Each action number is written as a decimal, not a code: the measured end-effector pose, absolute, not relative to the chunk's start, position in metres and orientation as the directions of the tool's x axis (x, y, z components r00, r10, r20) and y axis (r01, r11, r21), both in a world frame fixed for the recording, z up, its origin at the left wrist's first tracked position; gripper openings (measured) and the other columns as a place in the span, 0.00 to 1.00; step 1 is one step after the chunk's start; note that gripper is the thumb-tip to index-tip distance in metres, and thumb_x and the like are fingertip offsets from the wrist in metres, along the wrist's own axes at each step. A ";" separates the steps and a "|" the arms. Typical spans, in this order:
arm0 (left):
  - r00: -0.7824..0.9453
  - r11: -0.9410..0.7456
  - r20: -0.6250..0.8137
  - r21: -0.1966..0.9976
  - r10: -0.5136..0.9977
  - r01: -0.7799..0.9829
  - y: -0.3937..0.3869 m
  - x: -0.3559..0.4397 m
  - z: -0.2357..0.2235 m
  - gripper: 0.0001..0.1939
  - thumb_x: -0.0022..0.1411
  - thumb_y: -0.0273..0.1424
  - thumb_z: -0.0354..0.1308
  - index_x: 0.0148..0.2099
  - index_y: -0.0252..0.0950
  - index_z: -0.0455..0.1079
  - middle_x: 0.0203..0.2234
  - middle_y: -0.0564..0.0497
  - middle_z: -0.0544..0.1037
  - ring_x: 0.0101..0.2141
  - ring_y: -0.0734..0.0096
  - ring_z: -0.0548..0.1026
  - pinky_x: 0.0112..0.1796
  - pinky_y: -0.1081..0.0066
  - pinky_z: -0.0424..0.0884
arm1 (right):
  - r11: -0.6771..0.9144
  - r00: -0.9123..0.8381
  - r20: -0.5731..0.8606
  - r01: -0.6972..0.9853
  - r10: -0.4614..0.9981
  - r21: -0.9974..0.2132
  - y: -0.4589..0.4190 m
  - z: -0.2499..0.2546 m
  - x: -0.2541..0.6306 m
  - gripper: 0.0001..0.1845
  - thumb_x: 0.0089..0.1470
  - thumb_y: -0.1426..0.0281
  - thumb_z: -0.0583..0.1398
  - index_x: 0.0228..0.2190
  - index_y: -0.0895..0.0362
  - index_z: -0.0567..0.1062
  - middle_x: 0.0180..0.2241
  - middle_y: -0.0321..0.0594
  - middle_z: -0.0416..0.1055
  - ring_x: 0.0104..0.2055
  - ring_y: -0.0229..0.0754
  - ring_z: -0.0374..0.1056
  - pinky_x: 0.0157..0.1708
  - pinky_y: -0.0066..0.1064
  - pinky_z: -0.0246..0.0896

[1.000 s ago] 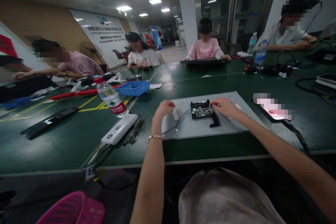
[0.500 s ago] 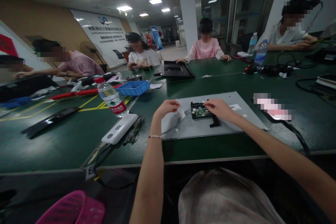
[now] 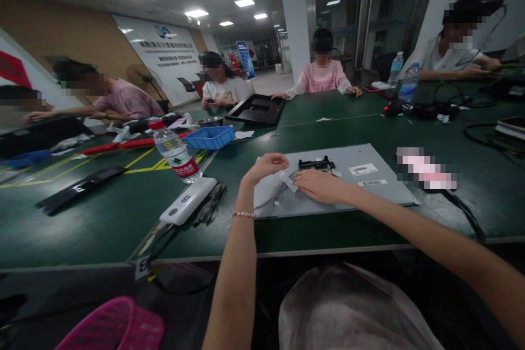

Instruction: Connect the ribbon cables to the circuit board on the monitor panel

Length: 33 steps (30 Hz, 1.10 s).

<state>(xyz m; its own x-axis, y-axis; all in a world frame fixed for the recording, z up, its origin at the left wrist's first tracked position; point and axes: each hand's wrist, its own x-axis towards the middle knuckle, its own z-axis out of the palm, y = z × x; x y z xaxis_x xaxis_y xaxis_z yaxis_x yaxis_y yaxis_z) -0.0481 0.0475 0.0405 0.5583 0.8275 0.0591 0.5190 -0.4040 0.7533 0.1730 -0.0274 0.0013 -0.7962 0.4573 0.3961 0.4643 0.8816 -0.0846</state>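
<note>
R hand [image 3: 319, 185] shifted L, blk bracket [image 3: 316, 165] part-hidden, grey panel [image 3: 348, 154], wht labels [image 3: 363, 169]

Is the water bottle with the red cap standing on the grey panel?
No, the bottle stands on the green table, to the left of the grey panel and apart from it.

I see three bottles [image 3: 182, 161]: one left, two far right. There are five other people [image 3: 322, 75]. Two hands [image 3: 267, 167] are over one gray panel [image 3: 385, 196]. Two white stickers [image 3: 363, 169] are on its right side. There is one pink basket [image 3: 118, 320], near left.
</note>
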 end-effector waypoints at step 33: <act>0.572 -0.412 -0.189 0.522 0.798 0.747 0.053 -0.043 0.015 0.14 0.46 0.38 0.61 0.33 0.36 0.66 0.24 0.55 0.70 0.28 0.71 0.68 0.29 0.74 0.63 | 0.893 -0.850 0.293 0.449 0.437 -0.027 -0.052 0.012 0.176 0.18 0.61 0.70 0.50 0.48 0.62 0.72 0.49 0.50 0.72 0.57 0.48 0.61 0.59 0.46 0.46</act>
<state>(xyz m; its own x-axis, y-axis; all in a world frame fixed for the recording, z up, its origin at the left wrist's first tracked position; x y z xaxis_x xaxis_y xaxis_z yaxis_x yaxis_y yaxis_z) -0.0435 0.0528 0.0145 0.5725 0.7979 -0.1887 0.7467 -0.4124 0.5219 0.1764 -0.0519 0.0123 -0.8504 0.4367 0.2933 0.4491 0.8930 -0.0273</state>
